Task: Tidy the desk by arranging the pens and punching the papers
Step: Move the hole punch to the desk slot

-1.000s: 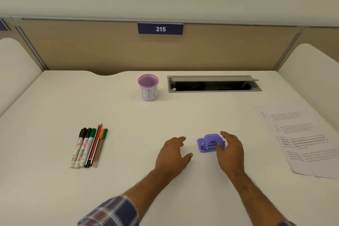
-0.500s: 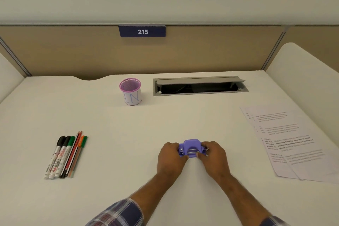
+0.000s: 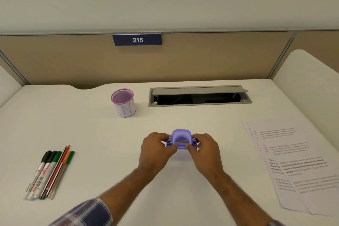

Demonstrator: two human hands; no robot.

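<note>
A purple hole punch sits in the middle of the white desk. My left hand grips its left end and my right hand grips its right end, thumbs on the near edge. Several pens and markers lie side by side at the left. A pink mesh pen cup with a white label stands empty behind them. Printed papers lie overlapped at the right.
An open grey cable tray is set into the desk at the back. A beige partition with a sign reading 215 closes the far side. White side panels rise at both desk edges.
Both hands closed in on the hole punch and took hold of its ends. The punch has turned square to me and sits slightly nearer the middle.
</note>
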